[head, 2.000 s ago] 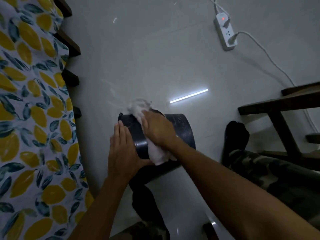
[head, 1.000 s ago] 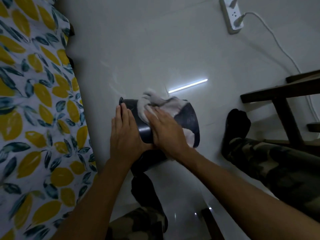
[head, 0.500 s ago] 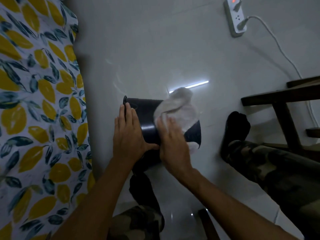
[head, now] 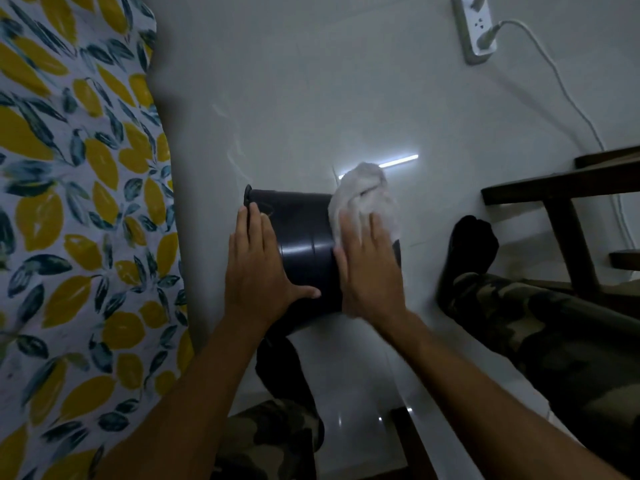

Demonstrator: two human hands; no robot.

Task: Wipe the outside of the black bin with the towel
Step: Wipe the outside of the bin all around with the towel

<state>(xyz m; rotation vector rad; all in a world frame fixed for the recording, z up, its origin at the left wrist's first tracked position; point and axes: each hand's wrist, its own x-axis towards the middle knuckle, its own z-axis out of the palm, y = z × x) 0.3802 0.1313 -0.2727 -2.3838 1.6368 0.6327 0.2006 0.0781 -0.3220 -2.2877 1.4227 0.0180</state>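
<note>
The black bin (head: 304, 233) lies on its side on the pale floor, with its rim toward the left. My left hand (head: 258, 268) rests flat on the bin's left part, fingers together, steadying it. My right hand (head: 369, 268) presses the white towel (head: 363, 195) flat against the bin's right end. The towel bunches up beyond my fingertips and hides the bin's far right edge.
A bed sheet with yellow and blue leaves (head: 76, 202) runs along the left. A white power strip (head: 476, 29) with a plugged cable lies at the top right. A dark wooden frame (head: 561, 202) stands at the right. My camouflage-trousered leg and black sock (head: 474, 244) lie beside the bin.
My right hand has slid the towel along the bin from its left rim to its right end. The left hand has stayed on the bin.
</note>
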